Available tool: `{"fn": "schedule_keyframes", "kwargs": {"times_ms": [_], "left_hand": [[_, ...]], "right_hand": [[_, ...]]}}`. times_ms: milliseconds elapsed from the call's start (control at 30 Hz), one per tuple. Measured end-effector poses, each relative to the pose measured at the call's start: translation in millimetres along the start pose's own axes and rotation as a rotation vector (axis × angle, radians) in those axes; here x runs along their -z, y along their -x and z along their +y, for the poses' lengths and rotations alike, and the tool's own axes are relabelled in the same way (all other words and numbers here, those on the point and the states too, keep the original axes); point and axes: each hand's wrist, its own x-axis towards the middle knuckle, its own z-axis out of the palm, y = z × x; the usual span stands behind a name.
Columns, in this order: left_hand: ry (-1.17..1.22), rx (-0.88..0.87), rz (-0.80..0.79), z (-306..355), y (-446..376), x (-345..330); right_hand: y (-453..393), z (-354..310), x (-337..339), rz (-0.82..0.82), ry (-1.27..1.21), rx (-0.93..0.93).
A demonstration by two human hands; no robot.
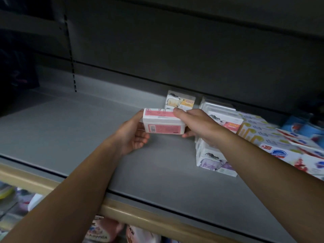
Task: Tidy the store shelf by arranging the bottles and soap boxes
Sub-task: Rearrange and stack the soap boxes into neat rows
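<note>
Pink soap box (164,124) pinched at both ends by left hand (130,137), right hand (198,126); probably best set level beside stacked boxes (214,160) on shelf (87,130).

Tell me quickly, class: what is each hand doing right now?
Left hand: holds the left end of the pink soap box.
Right hand: grips the same box's right end.

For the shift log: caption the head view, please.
Both hands hold a pink-and-white soap box above the grey shelf.
</note>
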Motion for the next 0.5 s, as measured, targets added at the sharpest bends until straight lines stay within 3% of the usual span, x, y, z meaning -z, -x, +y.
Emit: {"fn": "schedule_keyframes", "kwargs": {"times_ms": [167,300,400,500], "left_hand": [[0.053,0.007,-0.055,-2.1,0.5,-2.5],[0.106,-0.288,-0.124,-4.2,8.4,-3.5],[0.114,-0.485,-0.172,-1.6,20.9,-5.7],[-0.041,-0.682,-0.161,4.2,36.0,-17.3]], "right_hand": [[12.6,-1.0,-0.3,0.031,0.162,0.13],[29.9,-1.6,1.7,0.021,0.244,0.347],[39.1,-1.9,9.4,0.106,0.262,0.378],[49.1,2.8,21.4,0.187,0.418,0.407]]}}
